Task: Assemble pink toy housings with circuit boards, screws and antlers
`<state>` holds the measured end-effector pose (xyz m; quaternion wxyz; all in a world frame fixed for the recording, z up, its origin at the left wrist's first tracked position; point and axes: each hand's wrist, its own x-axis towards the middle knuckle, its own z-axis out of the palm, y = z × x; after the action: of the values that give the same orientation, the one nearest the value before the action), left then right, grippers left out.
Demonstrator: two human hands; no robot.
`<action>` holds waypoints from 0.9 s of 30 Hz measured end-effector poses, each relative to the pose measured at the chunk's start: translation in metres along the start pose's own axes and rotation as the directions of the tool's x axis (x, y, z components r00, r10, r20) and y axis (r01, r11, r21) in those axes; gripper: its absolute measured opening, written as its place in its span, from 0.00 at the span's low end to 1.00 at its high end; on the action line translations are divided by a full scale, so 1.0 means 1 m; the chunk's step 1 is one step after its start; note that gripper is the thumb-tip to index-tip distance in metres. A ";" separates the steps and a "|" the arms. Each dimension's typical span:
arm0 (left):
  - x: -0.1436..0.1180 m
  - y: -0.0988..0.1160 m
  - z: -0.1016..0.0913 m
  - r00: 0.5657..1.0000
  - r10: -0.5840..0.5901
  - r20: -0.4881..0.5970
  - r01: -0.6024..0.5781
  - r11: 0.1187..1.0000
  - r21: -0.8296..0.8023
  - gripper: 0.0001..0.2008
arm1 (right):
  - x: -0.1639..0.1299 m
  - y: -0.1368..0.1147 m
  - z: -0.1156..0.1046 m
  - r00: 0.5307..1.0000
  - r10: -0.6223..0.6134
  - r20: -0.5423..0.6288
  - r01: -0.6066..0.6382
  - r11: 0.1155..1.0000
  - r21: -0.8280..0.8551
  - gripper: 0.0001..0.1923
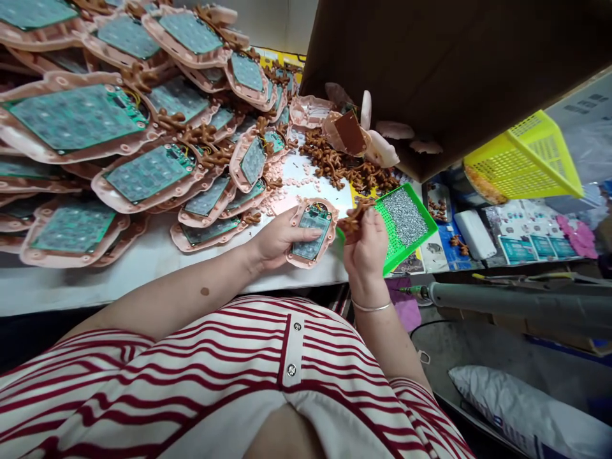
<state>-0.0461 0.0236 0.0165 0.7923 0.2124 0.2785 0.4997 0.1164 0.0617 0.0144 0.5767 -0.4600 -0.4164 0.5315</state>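
My left hand (277, 239) is closed on a pink plastic housing (299, 260) with a green circuit board (315, 218) in it, thumb pressed over the board. Just to the right, my raised right hand (369, 245) grips a brown antler-shaped plastic piece (352, 220) with its fingers. A small gap separates that piece from the housing. Beyond my hands lies a loose pile of similar brown antler pieces (329, 159). Behind my right hand stands a green tray (394, 261) holding many small silvery screws (406, 215).
Stacks of pink housings with boards (76, 121) fill the left of the white table (143, 280). A large cardboard box (406, 70) lies open at the back right, with pink shells at its mouth. A yellow basket (530, 156) and a power screwdriver (478, 299) are on the right.
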 end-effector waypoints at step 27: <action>-0.004 0.005 -0.002 0.977 -0.170 0.125 0.117 0.930 0.349 0.19 | 0.009 -0.028 -0.025 0.762 -0.162 0.627 0.586 0.586 -0.560 0.13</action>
<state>-0.0521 0.0222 0.0194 0.7972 0.3626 0.3135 0.3669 0.1475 0.0683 0.0360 0.3133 -0.3876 -0.8201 0.2813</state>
